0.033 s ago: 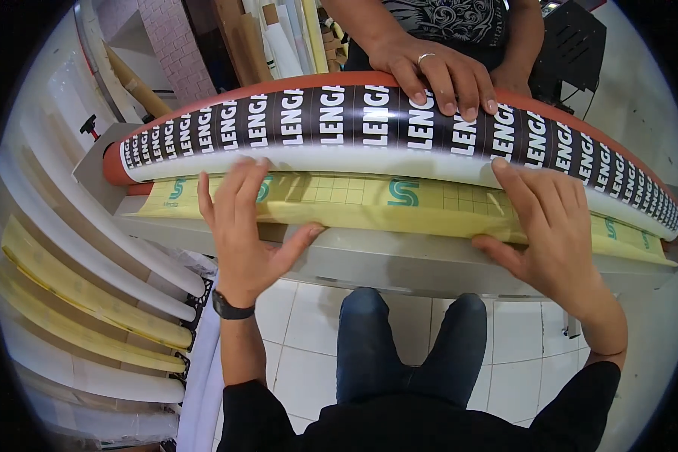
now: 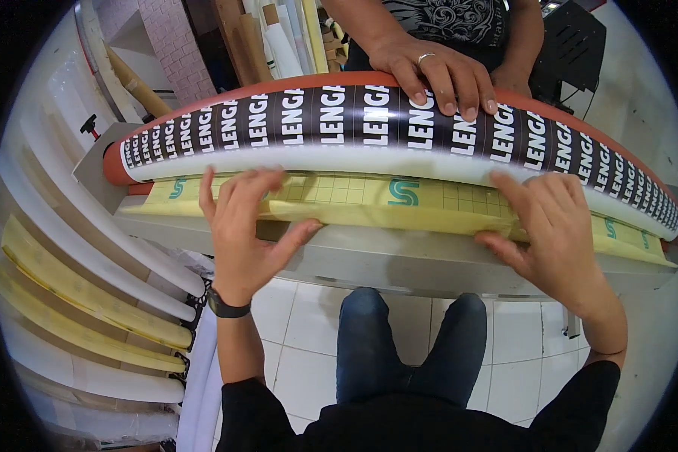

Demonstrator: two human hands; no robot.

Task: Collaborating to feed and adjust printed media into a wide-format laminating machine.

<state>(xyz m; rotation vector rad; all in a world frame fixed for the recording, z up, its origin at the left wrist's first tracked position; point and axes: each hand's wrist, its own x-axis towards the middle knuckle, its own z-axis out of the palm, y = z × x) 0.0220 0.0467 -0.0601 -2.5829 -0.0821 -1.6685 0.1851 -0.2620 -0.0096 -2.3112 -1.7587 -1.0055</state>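
A long red roller [image 2: 354,78] carries a black printed sheet [image 2: 354,113] with white lettering and a blank white lower margin. Below it runs a strip of yellow gridded backing paper [image 2: 339,197] with green marks, its near edge folded over. My left hand [image 2: 241,226] is over the strip's left part, fingers spread and slightly blurred, thumb at the near edge. Over the right part is my right hand [image 2: 554,233], its fingers apart and bent, index toward the white margin and thumb by the near edge. Whether either hand presses on the paper, I cannot tell.
Across the roller, another person's hand [image 2: 448,75] with a ring rests on the printed sheet. The grey machine bed [image 2: 384,252] lies under the paper. White and yellow film rolls [image 2: 90,290] are racked at the left. A black device [image 2: 572,45] stands at the far right.
My left fingers have shifted slightly right and bent more. My right index has lifted or curled a little, blurring. The other person's hand and the printed sheet look the same.
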